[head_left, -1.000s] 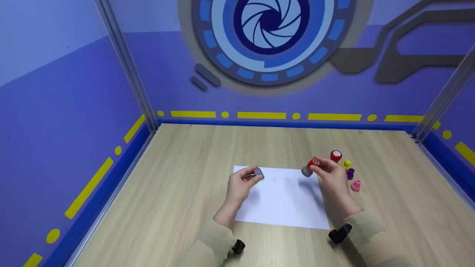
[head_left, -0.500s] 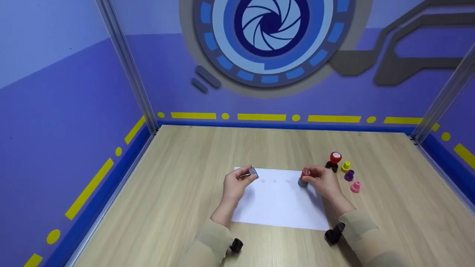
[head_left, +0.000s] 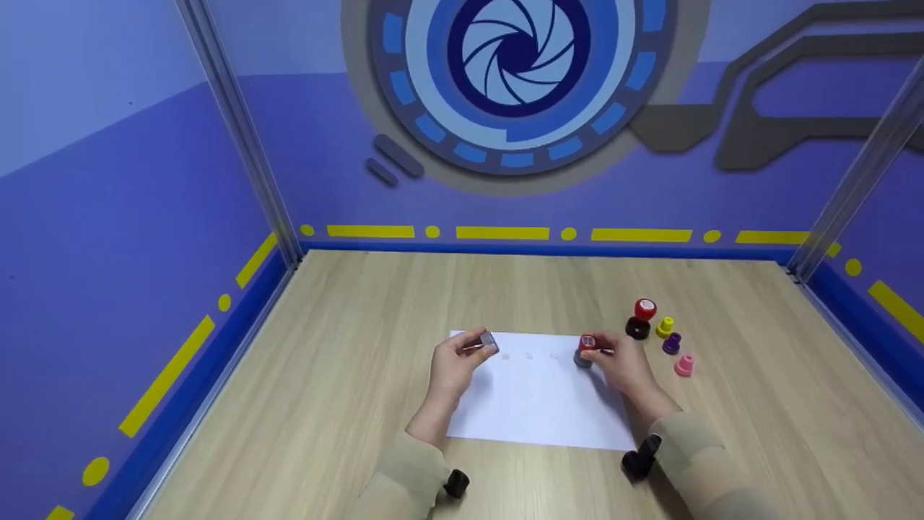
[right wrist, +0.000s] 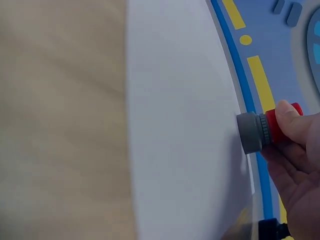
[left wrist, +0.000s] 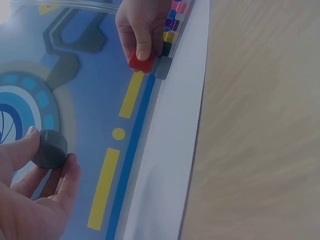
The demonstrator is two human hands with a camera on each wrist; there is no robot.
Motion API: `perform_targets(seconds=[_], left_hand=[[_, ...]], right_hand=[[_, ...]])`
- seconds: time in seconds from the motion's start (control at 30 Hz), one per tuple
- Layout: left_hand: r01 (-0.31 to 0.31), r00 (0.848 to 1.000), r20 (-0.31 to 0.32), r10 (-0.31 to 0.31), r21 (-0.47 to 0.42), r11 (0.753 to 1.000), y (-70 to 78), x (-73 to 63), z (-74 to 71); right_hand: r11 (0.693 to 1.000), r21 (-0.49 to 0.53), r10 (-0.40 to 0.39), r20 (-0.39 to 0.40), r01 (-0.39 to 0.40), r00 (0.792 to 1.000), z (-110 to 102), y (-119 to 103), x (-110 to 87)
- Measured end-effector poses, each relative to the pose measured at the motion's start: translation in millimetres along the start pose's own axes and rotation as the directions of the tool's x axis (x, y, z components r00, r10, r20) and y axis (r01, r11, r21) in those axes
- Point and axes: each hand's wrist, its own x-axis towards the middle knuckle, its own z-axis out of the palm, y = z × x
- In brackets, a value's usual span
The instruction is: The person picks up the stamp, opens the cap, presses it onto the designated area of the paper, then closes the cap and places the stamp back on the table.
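My right hand grips a stamp by its red handle, thumb and fingers curled round it. The stamp stands upright at the upper right of a white paper sheet, its grey base right at the paper in the right wrist view. Left of it, a row of three faint pink stamp marks runs along the upper part of the sheet. Over the sheet's upper left corner, my left hand pinches a round grey cap between thumb and fingers.
Right of the sheet stands another red-handled stamp with a black base. Small yellow, purple and pink stamps form a line beside it. Behind the wooden table rises a blue printed wall.
My right hand has brought the stamp down and left from a tilted position to upright at the paper. My left hand, still pinching the cap, has shifted slightly left, uncovering the leftmost mark.
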Motion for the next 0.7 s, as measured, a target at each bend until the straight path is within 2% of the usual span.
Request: perform_targets(seconds=[0.7], left_hand=[[-0.001, 1.0, -0.001, 0.001, 0.019, 1.0, -1.2, 0.3, -2.6]], right_hand=[[0.999, -0.019, 0.025, 0.005, -0.025, 1.0, 2.9, -1.7, -0.7]])
